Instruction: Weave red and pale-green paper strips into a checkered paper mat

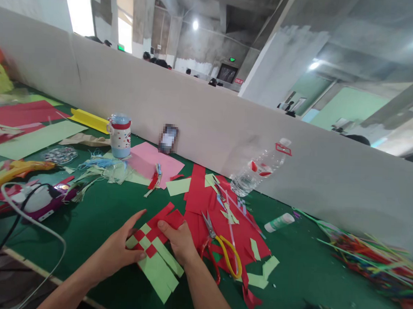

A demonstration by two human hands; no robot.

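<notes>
A woven mat of red and light-green paper strips (154,258) lies on the green table (99,213) in front of me. My left hand (118,249) rests on its left edge, fingers pressed together on the paper with the thumb stretched out. My right hand (179,240) pinches a red strip at the top of the weave. Loose ends of the green strips stick out toward me. Red-and-yellow-handled scissors (222,250) lie just right of my right hand on a pile of red paper (207,205).
A blue-and-white cup (120,135), pink paper (150,163), a tilted clear bottle (261,169) and a glue stick (279,222) stand further back. A glue gun with cable (41,201) lies left. Coloured sticks (370,260) pile up at right. A beige partition (208,113) backs the table.
</notes>
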